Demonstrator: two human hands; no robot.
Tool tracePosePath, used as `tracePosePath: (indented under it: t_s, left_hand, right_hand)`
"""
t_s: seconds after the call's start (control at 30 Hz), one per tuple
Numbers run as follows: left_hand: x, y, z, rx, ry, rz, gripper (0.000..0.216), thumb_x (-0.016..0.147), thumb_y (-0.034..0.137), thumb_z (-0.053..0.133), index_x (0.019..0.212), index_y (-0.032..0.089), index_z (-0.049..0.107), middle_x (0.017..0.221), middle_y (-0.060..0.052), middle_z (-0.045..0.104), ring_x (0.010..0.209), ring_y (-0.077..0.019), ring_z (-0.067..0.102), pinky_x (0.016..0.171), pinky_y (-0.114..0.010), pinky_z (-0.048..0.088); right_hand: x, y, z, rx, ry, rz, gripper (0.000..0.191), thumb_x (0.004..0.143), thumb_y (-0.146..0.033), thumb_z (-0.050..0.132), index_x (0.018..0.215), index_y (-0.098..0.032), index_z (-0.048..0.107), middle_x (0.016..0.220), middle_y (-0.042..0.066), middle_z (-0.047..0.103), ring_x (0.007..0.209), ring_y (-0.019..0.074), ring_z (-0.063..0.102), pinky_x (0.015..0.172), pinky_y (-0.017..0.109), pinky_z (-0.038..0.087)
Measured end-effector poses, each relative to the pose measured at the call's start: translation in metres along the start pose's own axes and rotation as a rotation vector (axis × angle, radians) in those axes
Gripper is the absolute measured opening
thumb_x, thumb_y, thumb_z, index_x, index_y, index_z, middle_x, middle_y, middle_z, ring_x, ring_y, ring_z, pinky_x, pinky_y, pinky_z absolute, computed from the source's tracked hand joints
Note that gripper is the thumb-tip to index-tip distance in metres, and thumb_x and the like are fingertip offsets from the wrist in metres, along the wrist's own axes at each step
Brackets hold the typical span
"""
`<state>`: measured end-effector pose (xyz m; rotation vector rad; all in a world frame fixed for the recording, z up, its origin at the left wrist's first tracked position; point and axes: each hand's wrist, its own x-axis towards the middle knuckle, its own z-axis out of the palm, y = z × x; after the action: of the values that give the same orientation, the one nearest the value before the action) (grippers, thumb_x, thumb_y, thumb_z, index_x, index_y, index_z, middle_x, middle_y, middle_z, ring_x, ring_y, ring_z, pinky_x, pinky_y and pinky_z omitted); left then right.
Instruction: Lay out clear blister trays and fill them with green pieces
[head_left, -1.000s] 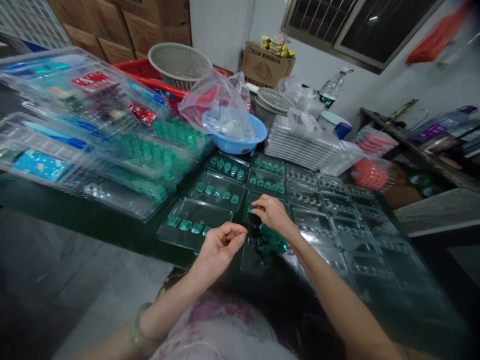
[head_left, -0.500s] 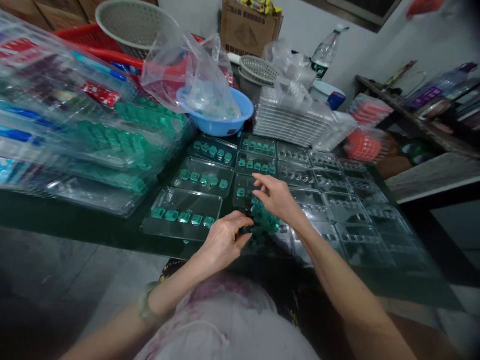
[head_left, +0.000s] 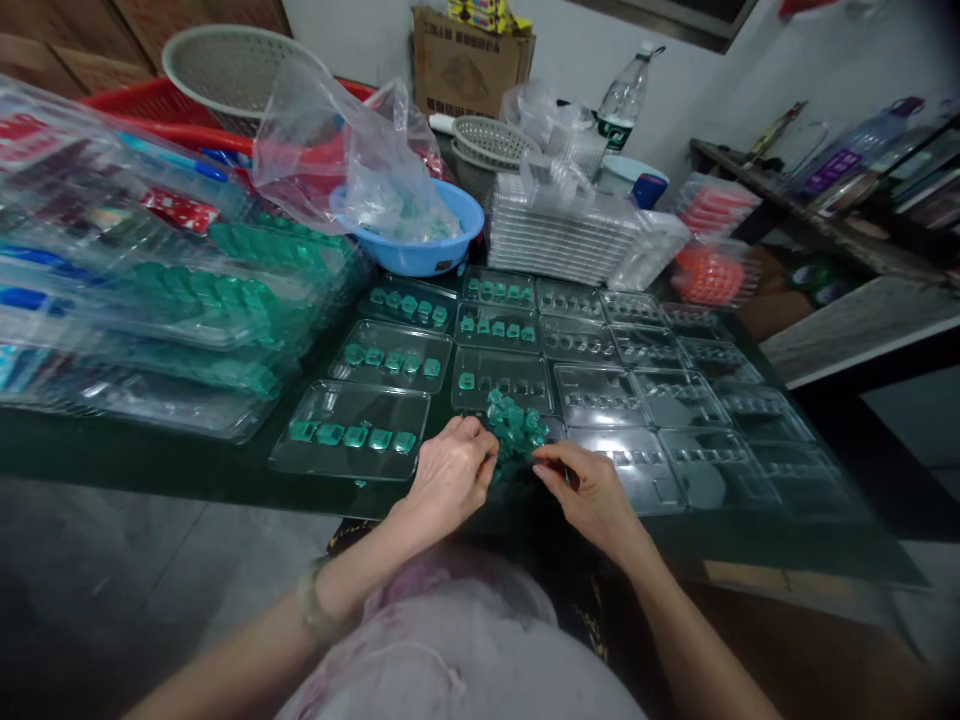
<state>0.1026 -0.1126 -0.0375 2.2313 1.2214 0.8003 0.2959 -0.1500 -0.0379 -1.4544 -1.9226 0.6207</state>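
Drawn back since earlier, the right hand (head_left: 592, 490) curls at four o'clock of the translucent green plastic pieces' heap (head_left: 516, 422); the left hand (head_left: 452, 468), at eight, hides its edge. Whether either grips anything, I cannot tell. Round blue plastic basin (head_left: 411, 264) at eleven.

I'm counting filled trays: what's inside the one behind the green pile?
The tray holds one green piece at its left end, with clear shapes along the row. The green pile hides part of its front edge.
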Motion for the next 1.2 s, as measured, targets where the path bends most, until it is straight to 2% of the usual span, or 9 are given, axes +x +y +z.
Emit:
tracePosePath:
  t_s: [0.23,0.37,0.47,0.63,0.77,0.87,0.97,1.1,1.2]
  left_hand:
    - [0.001,0.005,0.0,0.261,-0.072,-0.029,0.009,0.077,0.021,0.052,0.075,0.019,0.061,0.08,-0.007,0.054,0.08,-0.023,0.049,0.057,-0.028,0.033]
    - [0.003,0.007,-0.002,0.194,-0.132,-0.039,0.015,0.078,0.014,0.047,0.074,0.019,0.061,0.079,-0.004,0.054,0.081,-0.0192,0.05,0.064,-0.027,0.037]
    - [0.004,0.008,-0.01,-0.068,-0.086,-0.091,0.012,0.078,0.015,0.049,0.072,0.018,0.06,0.078,-0.003,0.054,0.078,-0.0164,0.05,0.067,-0.027,0.039]
    - [0.01,0.008,-0.025,-0.756,-0.114,-0.355,0.011,0.074,0.024,0.06,0.068,0.014,0.058,0.061,0.002,0.051,0.053,-0.0082,0.043,0.049,-0.02,0.033]
    - [0.01,0.008,-0.025,-0.998,-0.077,-0.469,0.016,0.071,0.028,0.065,0.069,0.014,0.058,0.055,0.005,0.047,0.044,-0.0043,0.033,0.04,-0.017,0.022]
    - [0.009,0.009,-0.024,-1.048,-0.012,-0.463,0.015,0.072,0.029,0.065,0.076,0.015,0.061,0.059,0.003,0.051,0.047,-0.0048,0.038,0.039,-0.017,0.025]
    - [0.008,0.013,-0.025,-1.021,0.028,-0.425,0.017,0.074,0.028,0.063,0.085,0.015,0.064,0.062,0.002,0.056,0.048,-0.0058,0.042,0.042,-0.017,0.031]
    - [0.007,0.016,-0.024,-0.852,0.13,-0.283,0.012,0.073,0.022,0.065,0.083,0.016,0.065,0.067,0.0,0.057,0.058,-0.009,0.052,0.055,-0.021,0.042]
    - [0.004,0.015,-0.021,-0.637,0.252,-0.148,0.007,0.073,0.018,0.064,0.079,0.016,0.065,0.073,-0.001,0.056,0.06,-0.0094,0.051,0.054,-0.021,0.042]
  right_hand:
    - [0.006,-0.009,0.013,-0.021,-0.043,-0.013,0.02,0.08,-0.015,0.051,0.096,-0.023,0.059,0.086,0.003,0.062,0.076,0.0159,0.058,0.069,0.028,0.045]
    - [0.006,-0.009,0.011,-0.009,-0.024,-0.007,0.02,0.081,-0.015,0.049,0.096,-0.021,0.059,0.087,0.004,0.061,0.078,0.016,0.057,0.069,0.027,0.044]
    - [0.006,-0.011,0.009,0.063,0.031,-0.001,0.019,0.081,-0.016,0.05,0.097,-0.021,0.06,0.086,0.003,0.06,0.073,0.014,0.055,0.067,0.026,0.044]
    - [0.014,-0.024,0.013,0.208,0.064,-0.033,0.03,0.077,-0.02,0.058,0.107,-0.022,0.056,0.092,0.003,0.058,0.065,0.0108,0.053,0.058,0.024,0.044]
    - [0.022,-0.033,0.018,0.216,0.137,-0.092,0.025,0.078,-0.02,0.058,0.103,-0.022,0.059,0.091,0.003,0.059,0.068,0.0117,0.053,0.063,0.026,0.044]
    - [0.024,-0.034,0.02,0.298,0.153,-0.03,0.019,0.078,-0.023,0.058,0.096,-0.02,0.062,0.087,0.003,0.06,0.068,0.0122,0.054,0.062,0.026,0.044]
    - [0.025,-0.033,0.022,0.526,0.109,0.161,0.019,0.079,-0.027,0.058,0.095,-0.019,0.062,0.078,0.002,0.061,0.059,0.0107,0.053,0.054,0.024,0.043]
    - [0.024,-0.032,0.028,0.826,0.047,0.281,0.019,0.08,-0.03,0.056,0.095,-0.019,0.062,0.065,-0.001,0.059,0.053,0.0097,0.052,0.049,0.023,0.042]
    - [0.025,-0.033,0.035,0.992,0.034,0.304,0.018,0.081,-0.029,0.056,0.093,-0.018,0.062,0.06,-0.002,0.057,0.049,0.0083,0.05,0.046,0.021,0.04]
